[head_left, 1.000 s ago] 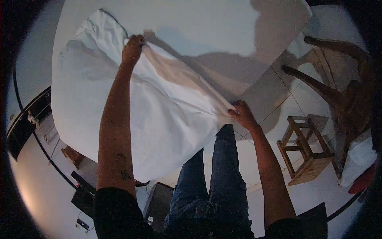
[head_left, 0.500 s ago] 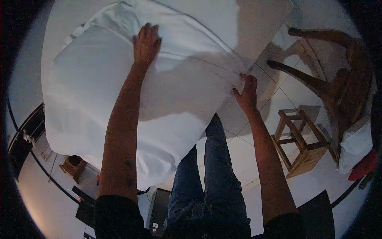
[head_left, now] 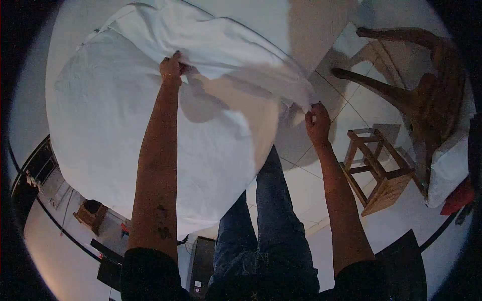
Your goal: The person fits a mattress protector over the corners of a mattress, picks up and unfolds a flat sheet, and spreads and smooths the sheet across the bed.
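Note:
A large white sheet lies bunched in folds across the upper part of a broad, pale, rounded surface, which looks like a mattress. My left hand is closed on the sheet's folded edge near the middle. At the right-hand edge, my right hand pinches a corner of the same sheet and holds it out past the side, above the tiled floor. The fabric stretches between both hands. Shadows of my arms fall over the cloth.
To the right, a wooden stool lies tipped near a dark wooden chair with its legs pointing left. A white bag and a red item are beside them. A small wooden piece stands lower left. My legs are close to the surface's edge.
My left hand, earlier spread flat on the cloth, has moved down and closed on the sheet. My right hand has shifted slightly down and right, drawing the corner outward.

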The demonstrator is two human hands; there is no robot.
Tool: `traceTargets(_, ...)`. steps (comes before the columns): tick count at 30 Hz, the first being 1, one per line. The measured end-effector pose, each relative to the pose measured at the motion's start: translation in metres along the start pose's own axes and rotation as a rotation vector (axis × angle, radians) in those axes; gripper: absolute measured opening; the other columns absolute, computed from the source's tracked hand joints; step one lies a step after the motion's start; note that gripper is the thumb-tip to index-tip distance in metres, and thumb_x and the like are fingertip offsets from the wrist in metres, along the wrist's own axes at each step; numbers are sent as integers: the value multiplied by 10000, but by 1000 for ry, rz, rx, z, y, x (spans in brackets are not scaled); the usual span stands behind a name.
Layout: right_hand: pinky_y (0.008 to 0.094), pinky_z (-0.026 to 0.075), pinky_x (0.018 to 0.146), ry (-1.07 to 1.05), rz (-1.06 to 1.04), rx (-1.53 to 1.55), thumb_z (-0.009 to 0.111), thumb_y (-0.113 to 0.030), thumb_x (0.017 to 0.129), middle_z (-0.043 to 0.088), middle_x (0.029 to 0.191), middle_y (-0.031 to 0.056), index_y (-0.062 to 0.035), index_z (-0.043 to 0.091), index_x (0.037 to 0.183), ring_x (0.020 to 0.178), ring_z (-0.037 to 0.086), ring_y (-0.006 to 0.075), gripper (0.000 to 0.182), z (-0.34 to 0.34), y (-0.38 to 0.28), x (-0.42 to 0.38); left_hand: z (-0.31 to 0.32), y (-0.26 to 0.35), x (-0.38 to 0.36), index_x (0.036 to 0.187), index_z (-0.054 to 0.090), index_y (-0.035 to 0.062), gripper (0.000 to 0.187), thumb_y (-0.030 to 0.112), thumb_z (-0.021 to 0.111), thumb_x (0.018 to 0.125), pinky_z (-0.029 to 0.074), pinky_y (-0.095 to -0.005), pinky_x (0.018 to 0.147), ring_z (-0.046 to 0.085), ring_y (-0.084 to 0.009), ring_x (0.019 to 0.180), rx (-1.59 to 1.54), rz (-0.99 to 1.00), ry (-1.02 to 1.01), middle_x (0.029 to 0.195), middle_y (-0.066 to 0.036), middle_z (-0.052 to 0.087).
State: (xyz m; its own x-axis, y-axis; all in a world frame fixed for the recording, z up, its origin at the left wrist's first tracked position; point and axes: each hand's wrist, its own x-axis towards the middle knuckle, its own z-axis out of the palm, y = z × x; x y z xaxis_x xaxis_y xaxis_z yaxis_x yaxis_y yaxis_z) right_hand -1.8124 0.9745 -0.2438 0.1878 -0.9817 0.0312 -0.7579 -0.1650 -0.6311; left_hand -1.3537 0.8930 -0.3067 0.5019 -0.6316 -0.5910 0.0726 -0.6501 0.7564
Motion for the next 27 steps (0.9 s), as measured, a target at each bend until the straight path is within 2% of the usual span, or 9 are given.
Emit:
traceTargets(5,343,418,699,-328,-79,-131,554,-83,683,518,772,133,-32,506,807,760,519,292,142,-27,-30,-19,-8,-2,-36,1023,425,81,293,187,525,769,480,-354,591,522,-244,763,-460,-2,204,881,-96,494)
traceTargets(7,335,422,707,-1047,359,47,564,-112,711,520,796,123,-30,499,851,740,525,264,175,-25,-34,-19,-11,-14,-38,997,438,74,279,211,527,770,473,-344,602,521,-235,766,-468,-25,190,879,-95,497)
traceTargets(8,335,422,707,-1047,361,51,564,-112,711,520,796,123,-30,499,851,740,525,264,175,-20,-30,-21,-14,-22,-41,970,452,67,272,235,528,770,466,-334,613,521,-227,769,-475,-56,179,877,-94,500)
traceTargets(12,306,401,747,-76,402,313,558,-138,758,514,890,101,-33,482,961,809,501,210,241,16,-7,3,-19,-42,-60,891,492,45,289,306,533,771,445,-304,645,518,-201,778,-496,-160,149,872,-91,509)
traceTargets(14,307,388,757,76,232,247,562,-140,759,506,871,103,-30,501,925,839,483,219,208,46,14,22,-4,-35,-78,909,488,5,329,244,615,722,475,-328,587,538,-209,731,-330,46,-228,807,-77,520)
traceTargets(16,313,382,768,-64,244,301,562,-139,760,504,858,100,-27,510,890,838,477,223,179,61,46,34,15,-24,-100,866,520,20,272,213,626,706,466,-299,559,535,-185,670,-245,-310,-222,766,-60,528)
traceTargets(22,325,375,755,182,176,90,620,-250,716,474,820,88,-21,481,810,810,466,237,284,39,23,41,36,-75,-141,919,476,17,247,85,558,696,448,-284,521,514,-173,658,-259,-75,-77,788,-50,504)
traceTargets(24,353,400,697,287,852,170,665,-347,653,448,851,84,-44,440,909,778,470,244,455,79,36,3,50,-58,-157,933,456,17,251,61,530,697,474,-295,538,524,-189,684,-488,-242,-23,800,-60,499)
traceTargets(27,385,410,644,-117,1564,949,655,-460,610,384,981,130,-97,418,1020,816,429,223,597,60,-40,3,58,-93,-164,862,558,34,211,163,602,701,445,-324,616,556,-202,692,101,44,-402,725,-76,579)
